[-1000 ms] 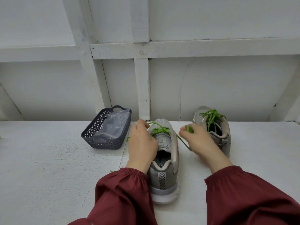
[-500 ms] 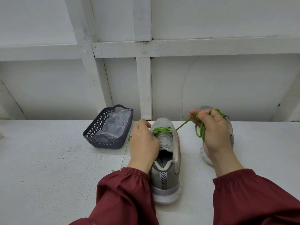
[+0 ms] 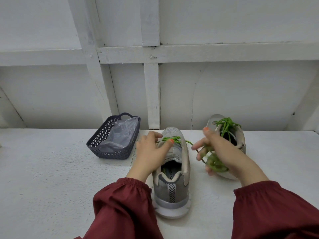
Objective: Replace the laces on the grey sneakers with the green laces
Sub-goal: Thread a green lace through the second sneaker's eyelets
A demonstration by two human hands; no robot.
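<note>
A: Head view. Middle sneaker (image 3: pixel 172 188) sits centre frame on the surface (image 3: pixel 51 178), heel toward the camera. The green lace (image 3: pixel 172 139) crosses only its front eyelets.
B: Hands?
A: Left hand (image 3: pixel 151 152) pinches the lace at those eyelets. Right hand (image 3: pixel 219 152), right of centre, is curled round a blurred bundle of the loose end.
B: Other shoe?
A: Right sneaker (image 3: pixel 240 137), behind the right hand, is threaded in green, loose on top. Basket (image 3: pixel 112 153) holding a plastic bag (image 3: pixel 120 131), left of centre.
B: Risks?
A: The bundle likely tangles or knots if yanked. If the pinch slips, a hard tug could drag the lace through and leave uneven ends. A skipped eyelet is possible too.
</note>
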